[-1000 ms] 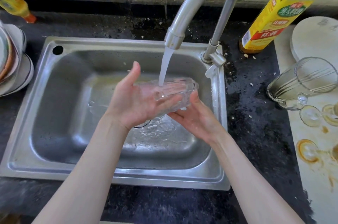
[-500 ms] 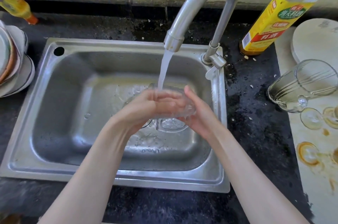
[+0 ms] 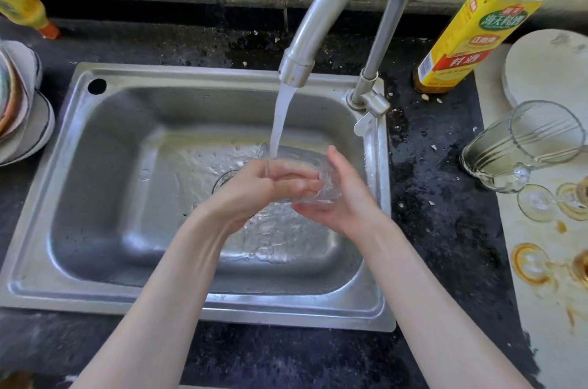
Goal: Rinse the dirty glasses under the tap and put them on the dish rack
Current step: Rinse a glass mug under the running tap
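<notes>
Under the tap (image 3: 346,7), over the middle of the sink (image 3: 105,172), I have a clear glass (image 3: 302,159) caught between both hands. It lies on its side, long axis running left to right, mouth toward the left, where the stream of water (image 3: 280,121) meets its rim, and base toward the right. My left hand (image 3: 254,188) comes in from the near left, with its fingers reaching into the mouth and the thumb along the outside, so that grip is pinching the wall of the glass. My right hand (image 3: 340,197) cups the base end from the right, fingers fairly straight and pressed against the glass, thumb up. How much water sits inside the glass I cannot tell.

The right hand is nearer the remaining work: on the pale board (image 3: 541,309) to the right of the sink lies a second glass (image 3: 521,143), also on its side, mouth turned away to the right. Its walls are streaked brownish, and brown rings stain the board around it. I judge it still needs rinsing.

Stacked bowls (image 3: 28,121) sit at the left edge on the dark counter (image 3: 429,229), well apart from the glass, which I take to be the rack side, though no rack shows plainly. I reckon the coming carry goes leftward, led by the left hand. A yellow-labelled bottle (image 3: 471,35) stands behind the tap.
</notes>
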